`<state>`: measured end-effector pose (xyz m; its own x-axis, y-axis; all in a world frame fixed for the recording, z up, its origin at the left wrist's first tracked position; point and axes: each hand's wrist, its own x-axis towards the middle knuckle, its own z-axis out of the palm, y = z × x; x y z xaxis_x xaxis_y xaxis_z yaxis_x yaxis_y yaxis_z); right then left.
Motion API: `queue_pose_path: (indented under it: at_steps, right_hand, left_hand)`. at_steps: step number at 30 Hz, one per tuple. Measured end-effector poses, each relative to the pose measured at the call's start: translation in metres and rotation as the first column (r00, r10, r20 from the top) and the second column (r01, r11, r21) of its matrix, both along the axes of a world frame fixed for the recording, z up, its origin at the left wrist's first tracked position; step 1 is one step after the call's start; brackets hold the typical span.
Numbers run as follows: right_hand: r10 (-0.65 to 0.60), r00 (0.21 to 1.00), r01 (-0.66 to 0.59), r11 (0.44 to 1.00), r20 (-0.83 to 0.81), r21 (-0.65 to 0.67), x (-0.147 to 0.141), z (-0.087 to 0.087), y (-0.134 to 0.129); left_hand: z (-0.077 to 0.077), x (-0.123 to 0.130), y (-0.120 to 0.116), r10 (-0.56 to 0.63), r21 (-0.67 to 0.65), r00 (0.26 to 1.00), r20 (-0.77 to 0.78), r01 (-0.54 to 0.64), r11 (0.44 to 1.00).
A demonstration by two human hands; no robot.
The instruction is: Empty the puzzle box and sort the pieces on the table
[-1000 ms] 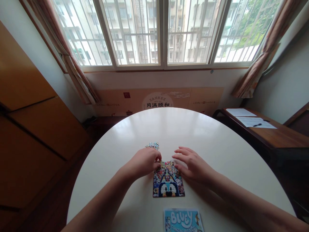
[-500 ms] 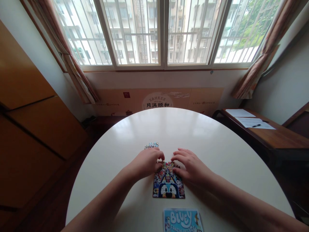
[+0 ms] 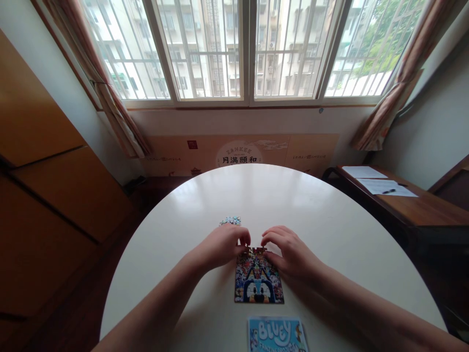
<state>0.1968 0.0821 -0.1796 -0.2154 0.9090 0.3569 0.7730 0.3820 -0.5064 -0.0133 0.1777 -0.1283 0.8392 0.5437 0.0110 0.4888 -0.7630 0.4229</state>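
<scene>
A partly assembled jigsaw puzzle (image 3: 259, 281) with a blue cartoon dog face lies on the white round table, its top edge uneven. My left hand (image 3: 229, 247) pinches the puzzle's upper left corner between thumb and fingers. At the upper right corner, my right hand (image 3: 287, 247) grips the puzzle the same way, fingertips on the far edge and thumb on the near side. Just beyond my left hand sits a small heap of loose pieces (image 3: 231, 220), partly hidden by that hand. Nearer to me is a light blue "Bluey" card or box (image 3: 276, 335), cut off by the frame's bottom.
The white round table (image 3: 293, 195) fills the middle. At the right, a wooden side table (image 3: 439, 208) holds papers (image 3: 384, 187) and pens. Beyond are a barred window, curtains (image 3: 113, 117) and a printed panel (image 3: 205, 154); wooden cabinets (image 3: 47, 220) stand at the left.
The puzzle has shifted slightly to the right and a little toward me. My right hand's fingers have curled in closer to its top edge.
</scene>
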Motion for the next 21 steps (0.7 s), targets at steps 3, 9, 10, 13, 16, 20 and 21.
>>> queue_pose_path:
  at_steps: [3,9,10,13,16,20,21]
  right_hand:
    - [-0.003,1.000,0.003,1.000,-0.015,-0.016,0.0004,0.0000,-0.0007]
    - [-0.036,0.997,0.032,0.998,-0.064,-0.062,-0.0017,0.0009,-0.0031]
    - [-0.040,0.997,0.036,0.997,-0.068,-0.067,-0.0021,0.0013,-0.0032]
    - [-0.047,0.996,0.041,0.996,-0.072,-0.082,-0.0029,0.0017,-0.0030]
    - [-0.036,0.998,0.031,0.997,-0.059,-0.076,-0.0033,0.0013,-0.0022]
    - [-0.024,0.999,0.021,0.997,-0.043,-0.074,-0.0042,0.0016,-0.0021]
    - [-0.027,0.999,0.023,0.997,-0.041,-0.077,-0.0044,0.0019,-0.0023]
  left_hand:
    - [0.0020,0.0003,-0.0005,0.002,-0.020,1.000,0.008,-0.001,1.000]
    - [0.0017,-0.0003,0.0013,0.006,-0.119,1.000,0.026,-0.003,0.993]
    - [0.0014,-0.0003,0.0016,0.013,-0.129,0.999,0.031,-0.009,0.992]
    - [0.0011,-0.0002,0.0024,0.045,-0.156,0.998,0.043,-0.038,0.987]
    - [0.0008,0.0002,0.0035,0.093,-0.192,0.995,0.037,-0.085,0.978]
    - [-0.0016,0.0012,0.0061,0.143,-0.231,0.990,0.023,-0.133,0.964]
    - [-0.0025,0.0013,0.0068,0.148,-0.235,0.989,0.022,-0.139,0.962]
